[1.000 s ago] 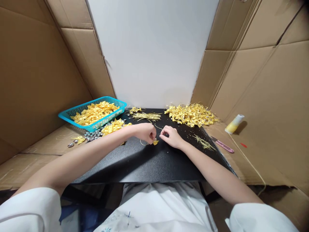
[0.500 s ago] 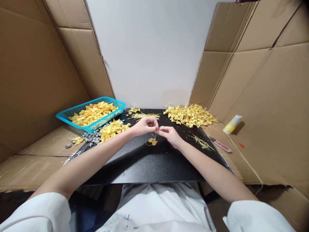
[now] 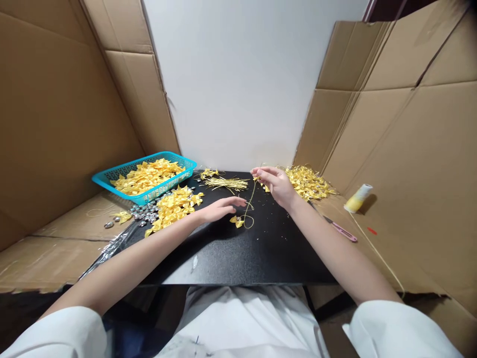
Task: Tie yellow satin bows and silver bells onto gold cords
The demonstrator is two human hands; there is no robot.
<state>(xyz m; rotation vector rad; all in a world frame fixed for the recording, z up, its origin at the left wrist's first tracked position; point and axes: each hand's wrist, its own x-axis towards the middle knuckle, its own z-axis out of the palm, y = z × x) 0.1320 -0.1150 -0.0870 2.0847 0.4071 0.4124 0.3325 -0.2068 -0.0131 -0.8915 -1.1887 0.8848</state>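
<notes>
My right hand (image 3: 276,185) is raised over the far part of the black table (image 3: 238,258), thumb and fingers pinched on the end of a thin gold cord (image 3: 250,198). From there the cord runs down in a loop to a small yellow ribbon bow (image 3: 236,222) with a silvery bit at its middle. My left hand (image 3: 222,209) hovers just above and left of that bow, fingers stretched out and holding nothing. Whether the left fingertips touch the cord, I cannot tell.
Yellow bows fill a turquoise basket (image 3: 145,198) at left. Beside it lie loose bows (image 3: 175,205) and silvery bells or beads (image 3: 147,213). Cut gold cords (image 3: 227,184) and a pile of corded bows (image 3: 307,181) lie behind. A pink cutter (image 3: 345,232) and thread spool (image 3: 358,198) are at right.
My hands have parted: the right moved up and away, drawing the cord out, while the left lowered and its fingers opened. The bow stays on the table near the same place.
</notes>
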